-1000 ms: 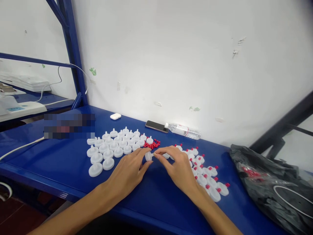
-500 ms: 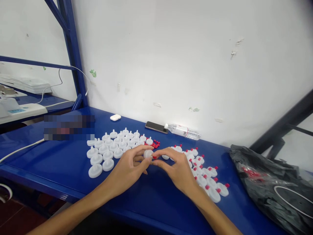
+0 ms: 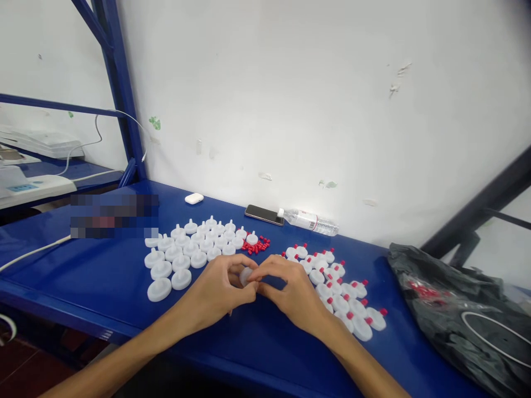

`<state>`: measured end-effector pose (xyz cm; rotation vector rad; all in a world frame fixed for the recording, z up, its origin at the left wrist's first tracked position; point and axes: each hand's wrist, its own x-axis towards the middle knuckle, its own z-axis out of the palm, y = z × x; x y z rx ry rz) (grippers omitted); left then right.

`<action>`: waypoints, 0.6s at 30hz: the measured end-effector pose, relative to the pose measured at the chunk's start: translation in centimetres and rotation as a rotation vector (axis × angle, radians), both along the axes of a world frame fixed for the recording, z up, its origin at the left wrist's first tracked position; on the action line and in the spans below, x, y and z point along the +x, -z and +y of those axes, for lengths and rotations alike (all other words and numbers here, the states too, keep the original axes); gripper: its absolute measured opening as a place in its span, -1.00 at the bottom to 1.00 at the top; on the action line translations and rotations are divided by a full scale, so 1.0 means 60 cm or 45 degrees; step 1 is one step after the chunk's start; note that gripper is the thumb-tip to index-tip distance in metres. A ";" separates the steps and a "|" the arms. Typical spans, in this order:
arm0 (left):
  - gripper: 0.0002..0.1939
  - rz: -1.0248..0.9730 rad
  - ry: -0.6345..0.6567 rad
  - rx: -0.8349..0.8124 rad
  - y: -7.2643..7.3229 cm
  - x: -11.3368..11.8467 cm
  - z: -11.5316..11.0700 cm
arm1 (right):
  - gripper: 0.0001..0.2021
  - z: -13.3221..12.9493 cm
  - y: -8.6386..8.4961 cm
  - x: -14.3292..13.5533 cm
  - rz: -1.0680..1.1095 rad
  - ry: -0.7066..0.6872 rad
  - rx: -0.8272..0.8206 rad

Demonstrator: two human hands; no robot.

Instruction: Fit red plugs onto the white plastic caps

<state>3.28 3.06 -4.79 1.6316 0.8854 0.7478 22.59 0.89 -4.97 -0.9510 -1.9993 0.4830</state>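
Observation:
My left hand (image 3: 226, 282) is closed around a white nozzle cap (image 3: 245, 275), a round plastic lid with a spout. The fingers of my right hand (image 3: 286, 279) pinch at its spout end, where a small red tip cap is almost wholly hidden. Left of my hands stand several white nozzle caps (image 3: 181, 261) with bare spouts. Behind my fingers lies a small pile of loose red tip caps (image 3: 259, 245), with a white nozzle cap (image 3: 251, 239) beside it. On the right, several white nozzle caps (image 3: 362, 329) carry red tips.
A phone (image 3: 264, 215) and a clear plastic bottle (image 3: 309, 220) lie by the wall on the blue table (image 3: 232, 342). A white case (image 3: 194, 198) sits at the back left. At the right edge rests a black plastic bag (image 3: 452, 309). A white cable (image 3: 37, 250) crosses the left side.
Both hands have come slightly lower and nearer to me with the nozzle cap. The red tip between my right fingers showed before and is now mostly covered. More of the red pile shows.

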 end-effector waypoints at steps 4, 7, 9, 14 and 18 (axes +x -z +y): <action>-0.78 0.021 -0.012 0.041 0.000 0.001 0.000 | -0.69 -0.001 0.005 -0.001 -0.019 -0.008 -0.008; -0.80 0.022 -0.006 0.114 0.002 0.001 -0.003 | -0.68 -0.004 0.007 -0.001 -0.001 -0.017 0.015; -0.83 0.038 -0.012 0.175 0.001 0.001 -0.006 | -0.68 -0.005 0.004 -0.002 0.023 -0.021 0.019; -0.60 0.186 -0.136 0.391 -0.024 -0.005 -0.007 | -0.83 -0.006 -0.015 -0.001 0.073 0.092 0.075; -0.57 0.356 -0.376 0.674 -0.061 -0.038 -0.003 | -0.93 -0.001 -0.010 0.004 -0.118 0.309 0.097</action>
